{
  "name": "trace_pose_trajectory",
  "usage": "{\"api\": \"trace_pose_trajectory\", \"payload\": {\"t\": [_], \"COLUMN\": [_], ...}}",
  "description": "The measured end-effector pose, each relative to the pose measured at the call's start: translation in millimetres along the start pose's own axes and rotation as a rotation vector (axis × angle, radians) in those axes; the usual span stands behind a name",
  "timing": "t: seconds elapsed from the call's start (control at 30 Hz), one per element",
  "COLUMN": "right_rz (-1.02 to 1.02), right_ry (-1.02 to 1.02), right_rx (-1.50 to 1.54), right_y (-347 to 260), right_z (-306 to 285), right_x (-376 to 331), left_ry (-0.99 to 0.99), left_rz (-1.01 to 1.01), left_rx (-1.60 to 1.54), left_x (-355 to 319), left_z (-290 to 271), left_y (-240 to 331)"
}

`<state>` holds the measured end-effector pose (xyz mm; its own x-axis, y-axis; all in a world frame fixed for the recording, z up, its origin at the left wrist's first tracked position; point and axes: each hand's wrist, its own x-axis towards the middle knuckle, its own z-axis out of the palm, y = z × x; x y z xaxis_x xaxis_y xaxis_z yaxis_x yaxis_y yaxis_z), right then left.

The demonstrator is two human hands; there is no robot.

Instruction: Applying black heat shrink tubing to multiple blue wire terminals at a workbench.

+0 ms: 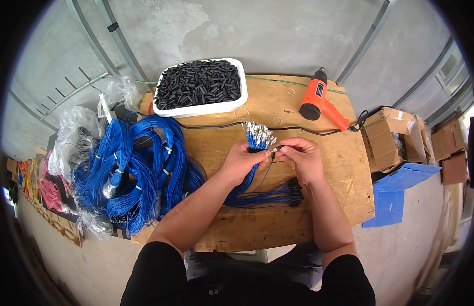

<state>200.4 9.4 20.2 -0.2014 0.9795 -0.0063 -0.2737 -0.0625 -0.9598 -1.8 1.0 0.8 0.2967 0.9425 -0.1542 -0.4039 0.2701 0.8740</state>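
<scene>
The bundle of blue wires [252, 176] is on the near side of the white tub [201, 110], a little to its right as the person sits. I observe the left hand [240, 162] closed around the bundle just beneath its crown of silvery metal terminals [258, 133], which stand upward in a dense cluster. The wires run down below that hand; black-ended wires [295, 193] lie on the wooden table [278, 229], farther from the tub and to its right.

The right hand [303, 157] is beside the left, also nearer the person than the tub. Its thumb and fingers pinch a small black piece [279, 148] near the terminals; whether that piece touches one of them, I cannot tell. A thin dark wire hangs below the fingertips.

The tub itself is heaped with short black tubes [199, 84]. To its right lies an orange heat gun [318, 99], nozzle pointing away from the person. A black cable [209, 127] passes along the tub's near side. Tied hanks of blue wire [117, 158] are piled to the tub's left and nearer the person, with clear plastic bags [66, 145] beyond them, farther left.
</scene>
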Motion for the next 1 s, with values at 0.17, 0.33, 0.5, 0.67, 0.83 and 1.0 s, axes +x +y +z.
{"api": "trace_pose_trajectory", "payload": {"t": [0.17, 0.33, 0.5, 0.67, 0.83, 1.0], "right_rz": [-0.006, -0.008, -0.001, 0.018, 0.193, 0.262], "right_ry": [-0.001, -0.009, -0.019, 0.050, -0.014, -0.084], "right_rx": [-0.016, -0.023, -0.046, -0.032, 0.183, 0.254], "right_y": [1.6, 1.9, -0.9, -6.3, -8.7, -2.9], "right_z": [-1.4, -1.1, -0.4, -1.0, -9.1, -16.9], "right_x": [0.5, 0.7, -1.3, -0.4, 2.1, 5.1], "left_ry": [-0.006, -0.032, -0.054, 0.023, -0.008, 0.009], "left_rz": [0.006, 0.016, 0.023, 0.027, 0.002, -0.023], "left_rx": [-0.001, 0.006, -0.022, -0.005, -0.016, -0.010], "left_x": [-0.7, 0.1, -2.2, -5.1, -2.2, -2.4], "left_z": [1.2, -0.5, 2.3, 8.6, 1.3, 2.6], "left_y": [0.5, -0.2, 3.7, 7.1, 3.5, 4.3]}}
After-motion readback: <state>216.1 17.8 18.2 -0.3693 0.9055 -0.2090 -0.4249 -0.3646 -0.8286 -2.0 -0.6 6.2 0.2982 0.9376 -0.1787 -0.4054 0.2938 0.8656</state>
